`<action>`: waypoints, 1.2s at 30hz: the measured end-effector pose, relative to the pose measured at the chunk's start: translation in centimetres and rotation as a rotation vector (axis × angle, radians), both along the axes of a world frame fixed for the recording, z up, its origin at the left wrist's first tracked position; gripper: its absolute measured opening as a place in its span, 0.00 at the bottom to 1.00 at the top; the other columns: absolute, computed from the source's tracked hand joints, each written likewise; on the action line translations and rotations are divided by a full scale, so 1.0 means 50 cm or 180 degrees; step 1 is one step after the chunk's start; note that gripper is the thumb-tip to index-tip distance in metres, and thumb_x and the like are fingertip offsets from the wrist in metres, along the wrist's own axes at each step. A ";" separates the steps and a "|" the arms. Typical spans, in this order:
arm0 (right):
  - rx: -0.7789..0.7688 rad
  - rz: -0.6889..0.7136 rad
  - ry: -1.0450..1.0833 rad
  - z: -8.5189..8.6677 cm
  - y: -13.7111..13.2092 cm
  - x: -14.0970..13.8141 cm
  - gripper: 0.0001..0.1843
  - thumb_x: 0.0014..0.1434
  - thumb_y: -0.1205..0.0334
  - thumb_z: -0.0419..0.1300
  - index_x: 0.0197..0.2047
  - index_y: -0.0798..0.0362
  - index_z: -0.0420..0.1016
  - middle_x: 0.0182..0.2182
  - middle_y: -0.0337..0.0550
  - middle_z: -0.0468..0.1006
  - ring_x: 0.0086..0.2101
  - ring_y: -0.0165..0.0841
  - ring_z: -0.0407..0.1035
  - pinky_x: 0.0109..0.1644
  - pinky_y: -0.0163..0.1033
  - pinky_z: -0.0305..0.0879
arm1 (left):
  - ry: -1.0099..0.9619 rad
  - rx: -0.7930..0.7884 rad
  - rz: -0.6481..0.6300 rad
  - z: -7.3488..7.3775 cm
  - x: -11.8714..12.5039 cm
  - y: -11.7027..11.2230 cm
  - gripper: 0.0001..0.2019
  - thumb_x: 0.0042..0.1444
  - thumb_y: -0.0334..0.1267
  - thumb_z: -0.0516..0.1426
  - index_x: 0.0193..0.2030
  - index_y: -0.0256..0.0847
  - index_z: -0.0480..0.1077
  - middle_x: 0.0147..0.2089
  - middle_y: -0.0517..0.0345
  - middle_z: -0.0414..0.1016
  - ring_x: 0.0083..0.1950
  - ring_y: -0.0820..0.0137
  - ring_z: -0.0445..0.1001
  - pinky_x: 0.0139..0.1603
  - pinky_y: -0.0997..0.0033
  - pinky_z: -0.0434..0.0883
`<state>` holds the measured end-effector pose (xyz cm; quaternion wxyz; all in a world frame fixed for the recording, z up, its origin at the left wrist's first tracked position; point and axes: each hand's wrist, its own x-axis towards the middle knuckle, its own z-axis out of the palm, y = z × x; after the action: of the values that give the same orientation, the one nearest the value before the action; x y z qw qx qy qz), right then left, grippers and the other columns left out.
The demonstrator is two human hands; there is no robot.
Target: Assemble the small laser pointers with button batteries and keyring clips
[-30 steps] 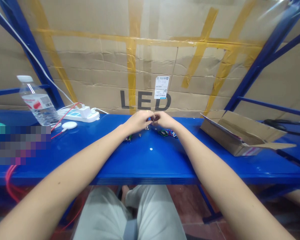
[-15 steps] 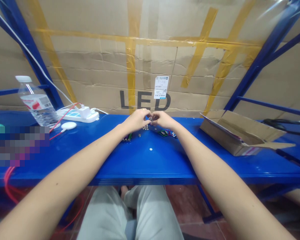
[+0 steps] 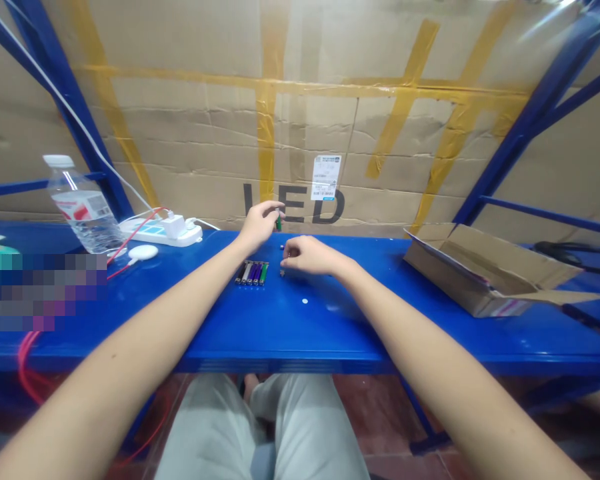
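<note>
My left hand point(image 3: 261, 223) is raised near the back of the blue table, thumb and fingers pinching a small green tube point(image 3: 279, 221) that points downward. My right hand point(image 3: 305, 255) is low over the table to the right, fingers curled in a pinch; what lies between them is hidden. By its fingertips lies a tiny metal piece point(image 3: 283, 272), and a small purple-tipped item point(image 3: 282, 247) shows just behind them. Between and in front of my hands, small metal tubes point(image 3: 251, 273) in black, silver, purple and green lie side by side in a row.
An open cardboard box point(image 3: 485, 273) sits on the right of the blue table point(image 3: 280, 333). At left are a water bottle point(image 3: 83, 207), a white power strip point(image 3: 160, 230), a white puck point(image 3: 143, 253) and red cables. A white dot point(image 3: 305, 301) lies in front. Large cardboard stands behind.
My hands, together before, have moved apart. The left rose and moved left with the green tube; the right came down slightly. The tube row is now uncovered; the carabiners no longer show.
</note>
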<state>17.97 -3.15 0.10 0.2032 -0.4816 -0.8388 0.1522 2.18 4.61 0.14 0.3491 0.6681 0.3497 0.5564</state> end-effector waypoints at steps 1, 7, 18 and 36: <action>0.0011 0.0055 -0.0202 -0.004 -0.009 -0.013 0.04 0.54 0.64 0.66 0.33 0.53 0.76 0.30 0.42 0.79 0.30 0.32 0.70 0.33 0.35 0.59 | -0.0073 -0.0073 -0.0088 -0.001 -0.001 -0.001 0.12 0.60 0.31 0.54 0.49 0.37 0.73 0.42 0.51 0.78 0.38 0.70 0.76 0.36 0.68 0.77; -0.0028 0.0336 -0.0630 -0.019 -0.023 -0.037 0.07 0.52 0.75 0.63 0.29 0.53 0.75 0.30 0.41 0.80 0.30 0.31 0.69 0.31 0.34 0.57 | -0.0186 -0.0126 -0.0451 -0.006 0.001 -0.010 0.11 0.61 0.33 0.56 0.50 0.39 0.71 0.45 0.52 0.75 0.40 0.73 0.74 0.35 0.67 0.80; 0.0622 -0.0778 0.2092 0.023 0.049 0.051 0.06 0.57 0.68 0.62 0.31 0.53 0.68 0.21 0.37 0.72 0.21 0.29 0.68 0.28 0.36 0.66 | 0.0380 0.0071 -0.0539 -0.018 0.005 -0.006 0.11 0.59 0.29 0.58 0.49 0.36 0.71 0.43 0.49 0.79 0.44 0.69 0.78 0.37 0.72 0.73; 0.0038 -0.0250 0.1929 -0.003 0.065 0.076 0.09 0.58 0.64 0.64 0.30 0.53 0.67 0.21 0.39 0.75 0.21 0.30 0.71 0.27 0.35 0.68 | 0.1022 0.0649 -0.0772 -0.008 0.014 -0.037 0.07 0.52 0.33 0.62 0.39 0.37 0.74 0.40 0.54 0.79 0.42 0.69 0.76 0.46 0.66 0.72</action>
<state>21.77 0.10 -0.08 0.4527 -0.4451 -0.7216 0.2761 2.88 2.76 -0.25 0.2840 0.8171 0.2598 0.4293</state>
